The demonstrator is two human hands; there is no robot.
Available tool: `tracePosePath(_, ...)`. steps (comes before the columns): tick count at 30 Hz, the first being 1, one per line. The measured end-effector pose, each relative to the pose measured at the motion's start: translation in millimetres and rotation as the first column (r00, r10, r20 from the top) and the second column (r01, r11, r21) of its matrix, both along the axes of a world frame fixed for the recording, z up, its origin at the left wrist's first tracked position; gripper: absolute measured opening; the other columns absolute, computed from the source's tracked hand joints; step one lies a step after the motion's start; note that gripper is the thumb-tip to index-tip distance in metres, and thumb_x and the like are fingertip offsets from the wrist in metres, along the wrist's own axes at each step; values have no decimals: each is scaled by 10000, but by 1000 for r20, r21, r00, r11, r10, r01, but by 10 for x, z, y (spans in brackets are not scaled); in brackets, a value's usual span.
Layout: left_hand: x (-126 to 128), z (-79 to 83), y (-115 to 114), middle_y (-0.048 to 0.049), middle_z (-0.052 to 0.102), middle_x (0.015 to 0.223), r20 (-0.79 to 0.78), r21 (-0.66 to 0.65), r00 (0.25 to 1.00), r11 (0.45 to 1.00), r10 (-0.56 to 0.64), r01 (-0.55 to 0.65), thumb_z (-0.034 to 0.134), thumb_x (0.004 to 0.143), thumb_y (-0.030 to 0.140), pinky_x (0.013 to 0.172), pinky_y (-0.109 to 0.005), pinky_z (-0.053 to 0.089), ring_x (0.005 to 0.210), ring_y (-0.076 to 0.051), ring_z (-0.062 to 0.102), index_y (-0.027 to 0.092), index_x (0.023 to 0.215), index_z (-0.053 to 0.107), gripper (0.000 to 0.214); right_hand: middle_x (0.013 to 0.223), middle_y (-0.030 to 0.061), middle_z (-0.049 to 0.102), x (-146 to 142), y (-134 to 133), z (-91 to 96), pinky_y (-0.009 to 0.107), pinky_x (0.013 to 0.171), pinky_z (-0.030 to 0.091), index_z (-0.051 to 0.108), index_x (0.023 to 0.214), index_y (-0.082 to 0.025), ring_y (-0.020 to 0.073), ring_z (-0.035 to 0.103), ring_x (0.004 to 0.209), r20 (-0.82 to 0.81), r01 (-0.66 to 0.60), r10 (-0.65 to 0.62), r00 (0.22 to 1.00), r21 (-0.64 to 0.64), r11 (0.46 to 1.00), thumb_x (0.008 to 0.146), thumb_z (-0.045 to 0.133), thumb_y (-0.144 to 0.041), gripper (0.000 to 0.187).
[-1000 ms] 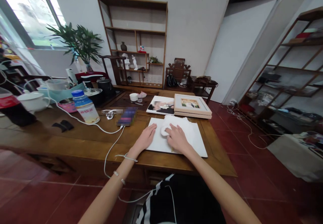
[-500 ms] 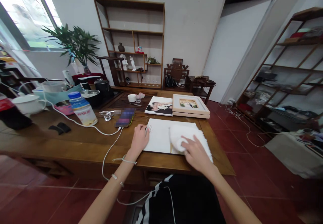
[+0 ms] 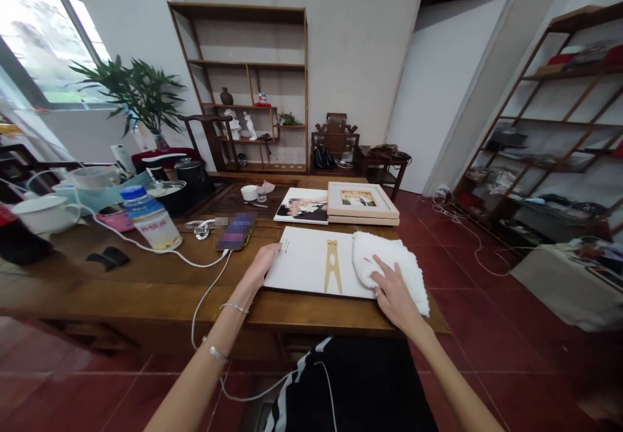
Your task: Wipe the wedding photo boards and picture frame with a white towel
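A white rectangular panel (image 3: 302, 260) with dark edges lies flat near the table's front edge. It looks like the back of a picture frame, with a tan, forked strip like a stand (image 3: 333, 266) on it. My left hand (image 3: 260, 264) grips the panel's left edge, beside small print; its fingertips are partly hidden. On the panel's right part, my right hand (image 3: 393, 296) presses a fluffy white cloth (image 3: 389, 257), fingers bent into its folds. The cloth hangs past the panel's right edge onto the wood.
Behind the panel lie a photo print (image 3: 302, 206) and stacked picture frames (image 3: 363, 202). Leftward are a phone (image 3: 236, 231) on a white cable, a drink bottle (image 3: 152, 219), dark curved pieces (image 3: 108, 259) and a white mug (image 3: 46, 213). A small white cup (image 3: 250, 192) stands farther back.
My right hand has slid the cloth rightward across the panel, uncovering the tan strip. My left hand stays at the left edge. The whole view has shifted slightly.
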State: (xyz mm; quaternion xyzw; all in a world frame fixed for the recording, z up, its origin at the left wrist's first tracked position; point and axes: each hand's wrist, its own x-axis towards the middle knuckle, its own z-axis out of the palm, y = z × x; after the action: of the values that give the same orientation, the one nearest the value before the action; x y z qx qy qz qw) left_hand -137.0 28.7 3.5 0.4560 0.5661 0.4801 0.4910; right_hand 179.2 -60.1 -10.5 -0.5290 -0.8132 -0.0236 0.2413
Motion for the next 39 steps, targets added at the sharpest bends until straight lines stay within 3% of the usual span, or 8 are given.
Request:
tracePosePath(8,57,740,-638,-83,704,901,530,38,823,976,-203,216,564,792,279,728,-293,495,770,-201,657,116,1043,613,303,1376,142,393,-246,-213,135,603,1045,177,460,746,-198,265,297,1303,-164,-11,41,986,177,984,724,385,-47,171)
tracePosePath(13,249,1112,-1228,-65,628,1137,521,134,847,990,-106,42,576,807,335,871,-351,465,968,-198,625,261,1360,321,613,1373,126,404,-672,-512,384,565,1029,265,464,680,-204,313,323,1281,-133,-136,196,972,362,922,725,580,-186,126)
tracePosePath(18,447,1229,-1570,-91,479,1329,452,316,873,948,-184,37,576,790,418,932,-412,427,1101,-266,554,287,1411,193,741,1053,119,640,-563,-455,333,383,809,484,551,695,-199,257,573,1014,-276,60,107,955,535,843,694,597,-99,110)
tracePosePath(23,528,963,-1438,-96,412,1383,364,430,889,897,-278,105,550,812,392,993,-400,381,1253,-282,404,243,1347,356,588,559,-2,599,-465,-344,494,263,564,467,595,598,-163,142,552,533,-666,367,-51,744,343,865,630,735,-262,174)
tracePosePath(28,424,358,-1232,-99,325,1438,384,62,923,997,23,-50,686,721,297,1041,-348,307,1327,-250,287,273,1347,332,720,823,17,679,-512,-228,820,284,645,516,629,936,-160,180,627,698,-992,153,-122,40,-115,982,626,739,-314,363)
tracePosePath(30,367,203,-1257,-110,449,1355,493,9,870,999,27,-36,704,702,300,997,-356,362,1241,-259,427,246,1286,421,651,868,25,693,-489,-151,833,307,669,537,615,1011,-179,194,648,708,-965,-5,-228,-127,-229,973,616,742,-300,432)
tracePosePath(34,396,60,-1429,-122,659,1043,662,4,738,986,-130,169,717,677,328,858,-411,474,942,-262,627,158,1049,597,426,816,55,709,-442,-2,691,345,666,562,616,1017,-154,225,666,680,-891,-175,-422,-167,-395,902,641,713,-304,416)
tracePosePath(39,613,-97,-1545,-74,688,972,690,-119,719,993,86,-5,769,588,176,871,-345,486,940,-232,637,187,1139,562,588,829,90,711,-532,77,527,369,658,567,614,1008,-142,249,675,715,-843,-377,-535,-43,-483,790,714,643,-327,349)
